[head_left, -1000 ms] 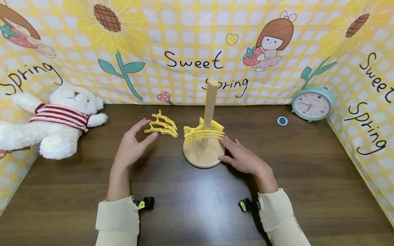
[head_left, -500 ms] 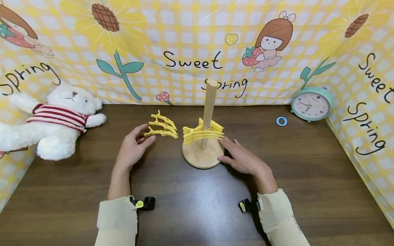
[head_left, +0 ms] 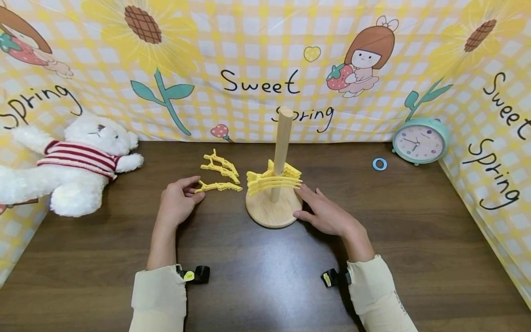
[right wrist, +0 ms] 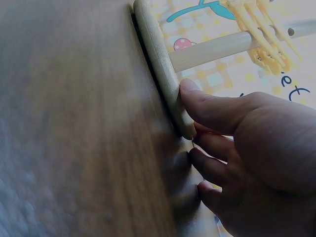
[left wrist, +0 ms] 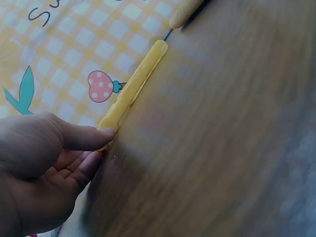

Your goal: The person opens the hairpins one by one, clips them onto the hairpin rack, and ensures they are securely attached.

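My left hand [head_left: 176,203] pinches the near end of a yellow hair clip [head_left: 221,186] between thumb and fingers, close to the tabletop. In the left wrist view this hair clip [left wrist: 138,81] points away from the hand. Two more yellow clips [head_left: 221,167] lie just behind it. A wooden stand with a round base [head_left: 269,216] and upright post [head_left: 283,138] stands right of them. Several yellow clips [head_left: 274,184] sit partway up the post. My right hand [head_left: 329,216] holds the base's right rim, with the thumb [right wrist: 190,88] against its edge.
A white teddy bear [head_left: 83,161] in a striped top lies at the left. At the back right are a blue ring [head_left: 379,164] and a mint alarm clock [head_left: 421,140]. A yellow checked cloth [head_left: 249,50] encloses the back and sides of the brown table [head_left: 257,286].
My left hand has closed on the nearest loose clip and drawn it slightly towards me, apart from the other two. The right hand stays at the stand.
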A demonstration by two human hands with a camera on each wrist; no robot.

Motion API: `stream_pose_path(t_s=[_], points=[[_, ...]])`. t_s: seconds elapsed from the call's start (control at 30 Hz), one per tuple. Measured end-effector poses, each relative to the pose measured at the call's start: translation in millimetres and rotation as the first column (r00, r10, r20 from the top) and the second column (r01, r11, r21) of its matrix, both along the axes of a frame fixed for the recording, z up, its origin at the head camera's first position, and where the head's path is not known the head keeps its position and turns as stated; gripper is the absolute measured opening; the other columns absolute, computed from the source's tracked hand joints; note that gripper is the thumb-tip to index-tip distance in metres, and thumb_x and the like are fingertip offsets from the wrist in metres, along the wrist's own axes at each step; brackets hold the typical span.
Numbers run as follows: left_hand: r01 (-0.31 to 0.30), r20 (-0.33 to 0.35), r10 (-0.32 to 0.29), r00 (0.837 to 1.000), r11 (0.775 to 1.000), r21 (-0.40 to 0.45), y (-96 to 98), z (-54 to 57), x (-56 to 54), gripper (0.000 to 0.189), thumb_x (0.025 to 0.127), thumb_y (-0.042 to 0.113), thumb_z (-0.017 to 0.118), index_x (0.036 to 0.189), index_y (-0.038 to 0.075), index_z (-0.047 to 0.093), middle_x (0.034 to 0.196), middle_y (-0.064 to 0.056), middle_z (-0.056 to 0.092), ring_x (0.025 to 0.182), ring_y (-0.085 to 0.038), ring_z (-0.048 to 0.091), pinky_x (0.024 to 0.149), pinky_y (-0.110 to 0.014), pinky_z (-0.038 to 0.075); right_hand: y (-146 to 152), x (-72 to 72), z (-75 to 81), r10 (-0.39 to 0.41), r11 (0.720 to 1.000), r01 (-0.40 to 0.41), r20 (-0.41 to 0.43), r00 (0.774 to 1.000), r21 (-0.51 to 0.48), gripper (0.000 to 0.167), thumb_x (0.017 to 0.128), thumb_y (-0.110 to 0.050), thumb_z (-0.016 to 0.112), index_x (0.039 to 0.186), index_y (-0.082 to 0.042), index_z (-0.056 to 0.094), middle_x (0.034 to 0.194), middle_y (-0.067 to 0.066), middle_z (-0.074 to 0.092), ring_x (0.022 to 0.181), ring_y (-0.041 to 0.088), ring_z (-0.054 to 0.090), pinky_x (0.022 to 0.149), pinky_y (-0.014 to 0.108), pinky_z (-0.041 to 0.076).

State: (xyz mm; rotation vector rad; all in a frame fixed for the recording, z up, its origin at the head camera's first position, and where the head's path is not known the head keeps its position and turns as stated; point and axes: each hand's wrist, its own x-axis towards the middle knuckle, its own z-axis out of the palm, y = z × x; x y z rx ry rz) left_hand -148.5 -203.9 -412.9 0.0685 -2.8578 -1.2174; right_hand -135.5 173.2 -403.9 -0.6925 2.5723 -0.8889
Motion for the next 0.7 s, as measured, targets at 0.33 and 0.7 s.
stream_pose_path(t_s=[0.33, 0.7], points=[[-0.021, 0.006, 0.021, 1.0, 1.0, 0.018, -0.3, 2.4, 2.0, 0.041, 0.091, 0.008, 0.077, 0.13, -0.001, 0.067, 0.106, -0.02, 0.073, 0.093, -0.03, 0.069, 0.081, -0.037, 0.053, 0.2, 0.6, 0.7, -0.011, 1.0, 0.011, 0.012, 1.0, 0.006, 0.069, 0.104, -0.028, 0.06, 0.159, -0.001, 0.028, 0.166, 0.018, 0.016, 0.154, 0.031, 0.011, 0.123, 0.051, 0.008], [-0.01, -0.013, 0.011, 1.0, 0.996, 0.084, -2.0, 9.0, 5.0, 0.039, 0.092, 0.009, 0.076, 0.128, -0.004, 0.067, 0.106, -0.021, 0.071, 0.091, -0.028, 0.067, 0.069, -0.016, 0.049, 0.5, 0.6, -0.2, -0.016, 1.0, 0.016, 0.013, 1.0, 0.013, 0.069, 0.104, -0.03, 0.059, 0.159, -0.002, 0.028, 0.166, 0.018, 0.016, 0.154, 0.033, 0.009, 0.122, 0.052, 0.009]])
